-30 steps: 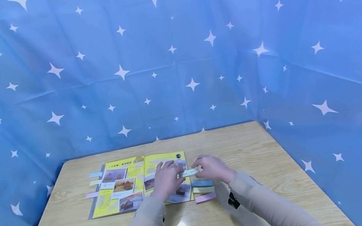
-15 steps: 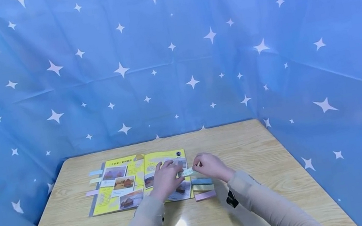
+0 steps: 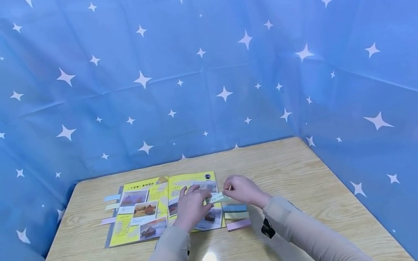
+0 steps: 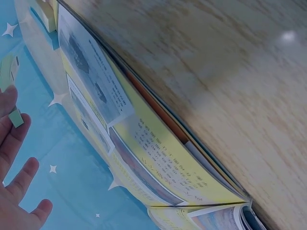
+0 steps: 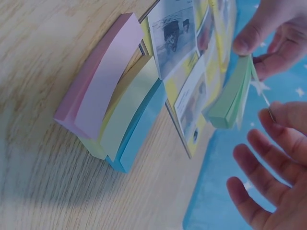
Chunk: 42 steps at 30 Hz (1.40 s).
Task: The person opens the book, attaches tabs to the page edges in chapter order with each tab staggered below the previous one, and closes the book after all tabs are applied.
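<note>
A pad of pale green sticky-note strips [image 5: 228,103] is held up over the right page of an open yellow magazine [image 3: 124,233]. My left hand [image 3: 191,206] pinches the pad at one end between thumb and fingers. At the other end, my right hand [image 3: 243,189] pinches the edge of a single strip between thumb and forefinger, its other fingers spread. In the right wrist view that strip [image 5: 261,88] is bent away from the pad, still joined near the left thumb. The left wrist view shows the pad [image 4: 8,72] only partly, at its edge.
Pink [image 5: 103,76], yellow [image 5: 129,103] and blue [image 5: 141,129] sticky-note pads lie side by side on the wooden table [image 3: 313,224], against the magazine's right edge. Blue, pale and pink tabs [image 3: 108,221] stick out from its left edge. A blue starred curtain [image 3: 198,67] stands behind.
My right hand has turned slightly and drawn its end of the green strip up from the pad. The left hand keeps its grip in nearly the same place.
</note>
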Each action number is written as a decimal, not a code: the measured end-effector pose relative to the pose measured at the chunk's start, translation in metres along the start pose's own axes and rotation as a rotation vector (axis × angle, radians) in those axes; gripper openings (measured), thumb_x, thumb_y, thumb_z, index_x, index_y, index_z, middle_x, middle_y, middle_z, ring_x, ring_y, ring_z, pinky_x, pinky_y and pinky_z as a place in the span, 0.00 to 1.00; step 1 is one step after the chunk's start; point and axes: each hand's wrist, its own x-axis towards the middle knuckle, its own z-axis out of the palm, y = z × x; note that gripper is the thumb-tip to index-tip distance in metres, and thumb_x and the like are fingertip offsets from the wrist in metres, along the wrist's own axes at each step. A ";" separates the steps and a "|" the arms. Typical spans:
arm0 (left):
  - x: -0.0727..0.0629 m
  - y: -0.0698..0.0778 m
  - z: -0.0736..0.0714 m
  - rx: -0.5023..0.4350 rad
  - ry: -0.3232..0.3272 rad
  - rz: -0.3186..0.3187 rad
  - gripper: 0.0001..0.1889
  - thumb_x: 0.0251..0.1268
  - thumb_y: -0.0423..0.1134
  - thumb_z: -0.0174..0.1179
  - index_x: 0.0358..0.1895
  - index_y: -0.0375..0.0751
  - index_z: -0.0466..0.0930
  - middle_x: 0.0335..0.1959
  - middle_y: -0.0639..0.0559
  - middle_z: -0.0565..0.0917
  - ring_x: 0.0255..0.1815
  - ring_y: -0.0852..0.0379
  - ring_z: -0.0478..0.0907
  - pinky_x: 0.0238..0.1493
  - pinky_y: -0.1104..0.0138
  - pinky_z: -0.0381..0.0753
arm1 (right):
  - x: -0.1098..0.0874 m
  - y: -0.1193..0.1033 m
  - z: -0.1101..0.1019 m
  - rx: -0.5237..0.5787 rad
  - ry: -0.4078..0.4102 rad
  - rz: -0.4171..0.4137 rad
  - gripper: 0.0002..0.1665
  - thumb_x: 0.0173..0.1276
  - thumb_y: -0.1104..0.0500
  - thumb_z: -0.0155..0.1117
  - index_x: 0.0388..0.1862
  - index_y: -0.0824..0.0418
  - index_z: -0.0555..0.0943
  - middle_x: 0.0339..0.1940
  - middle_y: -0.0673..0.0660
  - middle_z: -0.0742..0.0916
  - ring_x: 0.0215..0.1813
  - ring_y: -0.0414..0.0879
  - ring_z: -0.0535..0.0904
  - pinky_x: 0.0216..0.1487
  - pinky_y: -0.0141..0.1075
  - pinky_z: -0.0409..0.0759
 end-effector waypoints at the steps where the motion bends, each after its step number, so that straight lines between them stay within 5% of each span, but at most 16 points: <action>1: 0.000 0.000 0.000 0.004 -0.003 -0.002 0.13 0.55 0.48 0.71 0.44 0.54 0.87 0.47 0.61 0.86 0.64 0.51 0.71 0.68 0.42 0.57 | 0.000 0.000 0.000 -0.007 0.000 -0.001 0.09 0.68 0.60 0.62 0.29 0.59 0.85 0.35 0.49 0.83 0.34 0.40 0.79 0.37 0.34 0.80; 22: -0.002 -0.002 0.004 0.021 0.001 0.006 0.13 0.55 0.48 0.71 0.44 0.54 0.87 0.46 0.60 0.86 0.61 0.51 0.73 0.68 0.42 0.57 | 0.000 0.001 0.000 -0.032 0.011 -0.051 0.10 0.67 0.60 0.62 0.25 0.57 0.83 0.32 0.48 0.82 0.32 0.39 0.77 0.36 0.35 0.79; 42: -0.003 -0.003 0.008 0.054 0.028 0.007 0.13 0.55 0.49 0.72 0.43 0.53 0.88 0.45 0.60 0.86 0.59 0.52 0.74 0.68 0.41 0.56 | 0.001 0.001 0.002 -0.047 0.006 -0.016 0.08 0.67 0.58 0.64 0.27 0.55 0.84 0.35 0.48 0.83 0.32 0.38 0.77 0.37 0.35 0.78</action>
